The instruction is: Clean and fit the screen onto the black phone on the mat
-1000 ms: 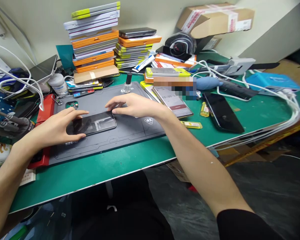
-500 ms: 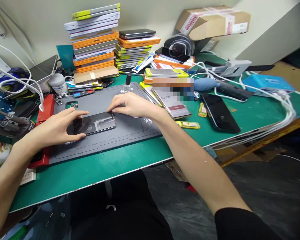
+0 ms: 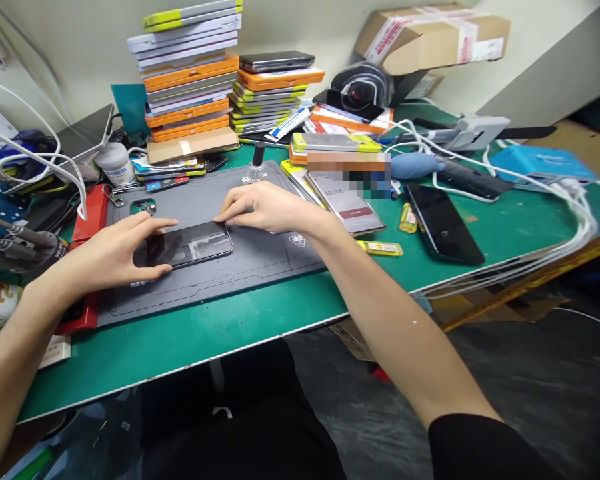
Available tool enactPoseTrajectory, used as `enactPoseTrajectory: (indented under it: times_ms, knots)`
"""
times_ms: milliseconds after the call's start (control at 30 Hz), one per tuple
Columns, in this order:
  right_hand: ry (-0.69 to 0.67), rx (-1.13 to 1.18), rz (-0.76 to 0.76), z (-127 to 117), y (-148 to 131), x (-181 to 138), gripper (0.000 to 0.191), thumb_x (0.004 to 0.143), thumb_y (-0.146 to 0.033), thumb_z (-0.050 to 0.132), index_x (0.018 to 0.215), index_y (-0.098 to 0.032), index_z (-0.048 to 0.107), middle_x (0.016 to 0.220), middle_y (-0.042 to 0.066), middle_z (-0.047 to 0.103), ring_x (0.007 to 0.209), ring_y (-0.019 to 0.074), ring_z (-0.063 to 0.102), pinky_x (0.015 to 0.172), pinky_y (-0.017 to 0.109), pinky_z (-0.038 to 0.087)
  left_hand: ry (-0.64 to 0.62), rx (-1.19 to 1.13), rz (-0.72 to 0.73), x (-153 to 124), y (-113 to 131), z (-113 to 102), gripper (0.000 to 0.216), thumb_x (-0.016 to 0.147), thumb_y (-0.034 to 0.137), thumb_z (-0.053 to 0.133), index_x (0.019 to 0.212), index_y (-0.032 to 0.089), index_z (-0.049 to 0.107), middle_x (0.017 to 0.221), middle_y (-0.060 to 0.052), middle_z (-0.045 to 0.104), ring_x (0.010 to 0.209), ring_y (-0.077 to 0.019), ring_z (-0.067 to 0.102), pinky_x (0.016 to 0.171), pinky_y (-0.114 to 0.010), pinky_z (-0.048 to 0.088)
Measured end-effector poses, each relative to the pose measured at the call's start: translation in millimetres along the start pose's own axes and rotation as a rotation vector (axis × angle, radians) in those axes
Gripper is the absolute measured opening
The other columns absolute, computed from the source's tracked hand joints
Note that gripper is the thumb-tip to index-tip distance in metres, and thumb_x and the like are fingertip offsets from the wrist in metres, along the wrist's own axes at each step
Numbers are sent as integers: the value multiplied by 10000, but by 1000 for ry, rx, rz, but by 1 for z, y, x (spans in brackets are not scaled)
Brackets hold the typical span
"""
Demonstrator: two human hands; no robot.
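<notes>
Desk (image 3: 205,333), green top: near edge runs just below both forearms.
Grey mat (image 3: 250,267): lies flat on the desk under both hands.
Left hand (image 3: 113,257): fingers spread, thumb on the near long edge and fingertips on the far edge of the phone's left end, gripping it across its width.
Phone (image 3: 195,243): dark, glossy, flat on the mat between the two hands.
Right hand (image 3: 265,208): fingers bent and held together, tips on the phone's far right corner; cannot tell whether they pinch it.
Yellow lighter (image 3: 380,249): near, right of the right wrist.
Lit phone (image 3: 347,207): just right of the right hand.
Black phone (image 3: 445,223): further right, well apart.
Small bottle (image 3: 257,163): upright, just beyond the right hand.
Stacked boxes (image 3: 187,73): orange, grey and yellow, beyond both hands, against the wall.
Cardboard box (image 3: 430,37): far right, at the back.
</notes>
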State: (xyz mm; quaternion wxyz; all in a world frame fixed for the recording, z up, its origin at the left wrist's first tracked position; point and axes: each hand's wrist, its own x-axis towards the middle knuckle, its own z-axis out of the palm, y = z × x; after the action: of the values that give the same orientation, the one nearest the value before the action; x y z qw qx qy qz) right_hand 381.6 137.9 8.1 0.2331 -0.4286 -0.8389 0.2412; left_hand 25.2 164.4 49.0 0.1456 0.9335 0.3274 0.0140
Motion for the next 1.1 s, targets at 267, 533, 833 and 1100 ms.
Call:
enactPoseTrajectory:
  times_ms: [267,533,833,1100]
  knots:
    - [2,-20,-24,-1,-1,-2,301,1027,-281,697,1201,-267,941,1227,65,848,1078,242,762,1058,439,573,-12,19,11,-1,1,-1,912,972,825,654,1694,275,569,1352,-134,704,1276,-370,701,1193,-539,554]
    - [2,-22,-4,-1,-6,-3,302,1020,-265,690,1191,-289,938,1243,47,849,1103,244,765,1091,448,571,-14,10,6,0,1,-1,910,963,821,668,1678,264,589,1363,-137,699,1275,-382,696,1192,-553,543]
    - [-36,51,59,-3,-16,-6,465,891,-569,934,1264,-295,903,1323,77,797,1236,322,730,1132,472,567,-17,-11,-1,2,2,-1,938,951,830,670,1683,249,593,1318,-131,672,1245,-375,678,1181,-539,543]
    - [-80,44,42,-1,-13,-6,582,866,-605,962,1347,-292,862,1391,94,734,1325,346,686,1218,500,524,-22,-11,-9,1,2,-2,946,952,827,677,1691,242,589,1315,-134,677,1246,-381,683,1182,-547,540]
